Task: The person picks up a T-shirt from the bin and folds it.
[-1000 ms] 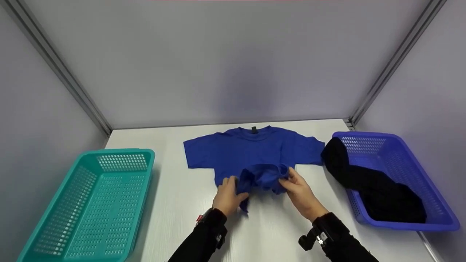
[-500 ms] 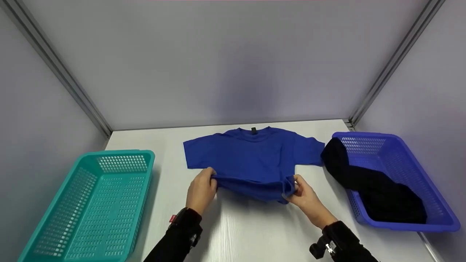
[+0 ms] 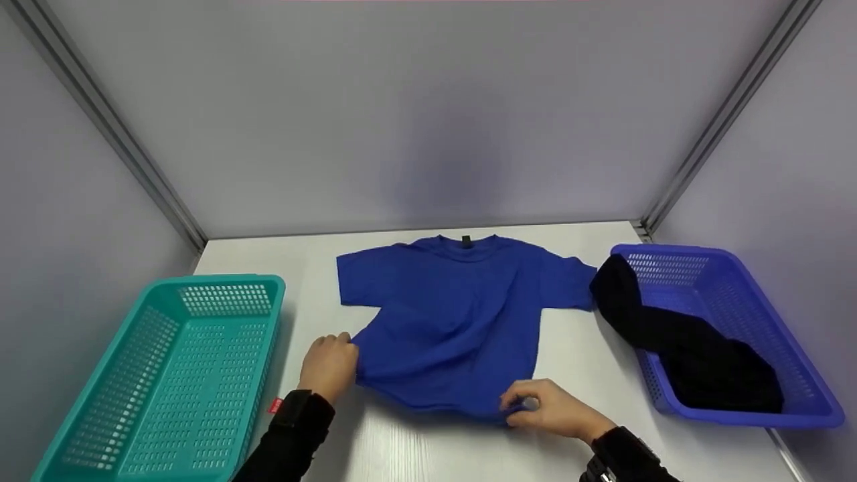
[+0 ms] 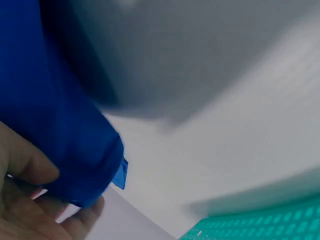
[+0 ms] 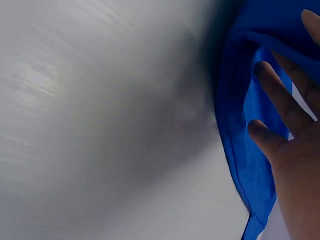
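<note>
A blue T-shirt (image 3: 455,314) lies spread on the white table (image 3: 428,442), collar at the far side. My left hand (image 3: 329,367) grips the shirt's lower left hem corner, and the cloth (image 4: 60,125) bunches over its fingers in the left wrist view. At the lower right hem corner, near the table's front, my right hand (image 3: 546,410) pinches the fabric. The right wrist view shows blue cloth (image 5: 250,130) held under that hand's fingers (image 5: 280,100).
A teal basket (image 3: 167,375) stands at the left with nothing in it. At the right, a blue-purple basket (image 3: 730,321) holds a black garment (image 3: 683,341) that hangs over its near-left rim. Grey walls close in the table on three sides.
Both hands have pulled the bunched lower hem toward me and apart, so the shirt now lies spread out. The left hand moved left, the right hand moved nearer the table's front edge.
</note>
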Demonstrator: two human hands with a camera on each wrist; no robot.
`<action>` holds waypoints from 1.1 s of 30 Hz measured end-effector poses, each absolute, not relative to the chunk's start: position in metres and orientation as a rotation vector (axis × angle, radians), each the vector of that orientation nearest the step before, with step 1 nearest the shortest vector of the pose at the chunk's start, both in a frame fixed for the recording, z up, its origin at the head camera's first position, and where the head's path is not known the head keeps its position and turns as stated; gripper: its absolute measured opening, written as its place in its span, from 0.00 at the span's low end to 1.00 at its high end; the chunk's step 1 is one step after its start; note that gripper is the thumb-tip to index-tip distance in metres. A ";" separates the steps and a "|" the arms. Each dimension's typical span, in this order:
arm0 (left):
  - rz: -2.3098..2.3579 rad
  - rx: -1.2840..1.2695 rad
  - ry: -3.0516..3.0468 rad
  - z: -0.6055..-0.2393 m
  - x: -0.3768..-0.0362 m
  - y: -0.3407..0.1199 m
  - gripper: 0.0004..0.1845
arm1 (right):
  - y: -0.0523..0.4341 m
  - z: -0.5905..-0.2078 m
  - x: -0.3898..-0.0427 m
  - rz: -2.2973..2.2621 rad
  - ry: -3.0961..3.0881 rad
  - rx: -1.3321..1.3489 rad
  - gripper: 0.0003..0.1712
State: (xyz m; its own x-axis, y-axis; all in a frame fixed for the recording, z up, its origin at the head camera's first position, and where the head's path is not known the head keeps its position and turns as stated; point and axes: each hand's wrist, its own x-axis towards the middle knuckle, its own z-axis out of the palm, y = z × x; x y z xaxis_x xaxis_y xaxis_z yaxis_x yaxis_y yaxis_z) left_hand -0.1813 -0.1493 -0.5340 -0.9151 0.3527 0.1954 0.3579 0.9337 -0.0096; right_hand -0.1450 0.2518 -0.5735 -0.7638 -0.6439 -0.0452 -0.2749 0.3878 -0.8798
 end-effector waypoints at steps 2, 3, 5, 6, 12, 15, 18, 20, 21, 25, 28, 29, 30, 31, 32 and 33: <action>-0.002 -0.510 -2.920 -0.540 -0.177 -0.148 0.04 | 0.249 -0.575 -0.143 -1.257 2.238 -0.798 0.12; -0.010 -0.508 -2.917 -0.543 -0.175 -0.147 0.04 | 0.248 -0.576 -0.143 -1.233 2.237 -0.793 0.14; -0.055 -0.536 -2.898 -0.549 -0.170 -0.140 0.02 | 0.246 -0.577 -0.145 -1.197 2.290 -0.778 0.17; -0.092 -0.560 -2.887 -0.551 -0.167 -0.135 0.00 | 0.246 -0.579 -0.146 -1.167 2.351 -0.780 0.18; -0.383 -0.686 -3.056 -0.563 -0.142 -0.088 0.21 | 0.244 -0.589 -0.154 -0.758 2.710 -0.843 0.24; -0.496 -0.605 -3.266 -0.571 -0.130 -0.068 0.35 | 0.245 -0.596 -0.155 -0.562 2.727 -0.854 0.33; -0.431 -0.528 -3.392 -0.581 -0.127 -0.060 0.45 | 0.247 -0.600 -0.153 -0.420 2.780 -0.781 0.37; -0.350 -0.519 -3.399 -0.586 -0.130 -0.061 0.46 | 0.245 -0.600 -0.150 -0.336 2.847 -0.699 0.38; -0.309 -0.525 -3.385 -0.589 -0.133 -0.063 0.45 | 0.243 -0.600 -0.147 -0.286 2.884 -0.660 0.38; -0.250 -0.545 -3.319 -0.594 -0.144 -0.074 0.41 | 0.227 -0.600 -0.137 -0.125 3.017 -0.579 0.38; -0.167 -0.516 -3.253 -0.594 -0.150 -0.079 0.36 | 0.210 -0.605 -0.128 -0.078 3.118 -0.608 0.36; -0.121 -0.501 -3.209 -0.594 -0.151 -0.080 0.34 | 0.203 -0.607 -0.125 -0.080 3.146 -0.612 0.35; -0.082 -0.482 -3.163 -0.594 -0.152 -0.080 0.32 | 0.195 -0.609 -0.122 -0.100 3.163 -0.611 0.35; -0.058 -0.457 -3.114 -0.594 -0.153 -0.078 0.31 | 0.188 -0.609 -0.118 -0.148 3.163 -0.604 0.35; -0.047 -0.433 -3.054 -0.593 -0.153 -0.076 0.30 | 0.180 -0.609 -0.115 -0.212 3.144 -0.592 0.34; -0.054 -0.414 -2.997 -0.592 -0.152 -0.072 0.28 | 0.173 -0.608 -0.113 -0.292 3.115 -0.591 0.33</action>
State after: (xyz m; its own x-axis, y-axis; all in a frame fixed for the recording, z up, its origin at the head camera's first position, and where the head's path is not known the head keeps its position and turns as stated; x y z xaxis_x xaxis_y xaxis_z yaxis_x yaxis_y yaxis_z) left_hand -0.1522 -0.0716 -0.5918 -0.9561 0.2678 0.1188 0.2719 0.9621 0.0193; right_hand -0.1126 0.1734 -0.6075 -0.9303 -0.3591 0.0755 -0.3669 0.9143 -0.1718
